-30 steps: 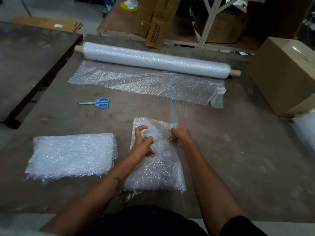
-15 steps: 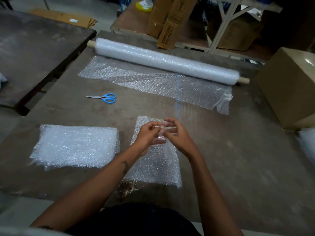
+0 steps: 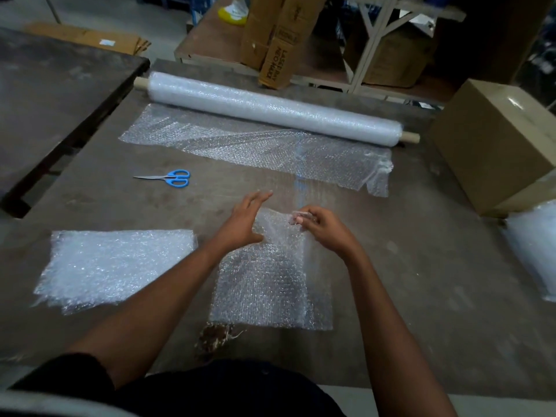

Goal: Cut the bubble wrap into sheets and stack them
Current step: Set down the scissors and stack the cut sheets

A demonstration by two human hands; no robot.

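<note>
Right hand (image 3: pixel 323 227) pinches the far edge of one cut bubble wrap sheet (image 3: pixel 270 281) lying mid-worktop (image 3: pixel 421 281); left hand (image 3: pixel 246 221) is spread flat-fingered at the sheet's left edge. One stack of sheets (image 3: pixel 117 266) lies left, one roll (image 3: pixel 270 108) at the far side, one pair of scissors (image 3: pixel 171 177) between.

A single wide-angle view comes from the person's head, looking forward and steeply down over the bench (image 3: pixel 391 266). Both forearms enter from the bottom edge, with the left hand (image 3: pixel 245 219) and right hand (image 3: pixel 323 225) close below the lens near mid-frame. The bench's near edge runs along the bottom; its far edge, where the bubble wrap roll (image 3: pixel 270 108) lies, sits high in the frame. Shelving and cartons fill the top strip. Straight lines bow towards the edges.
</note>
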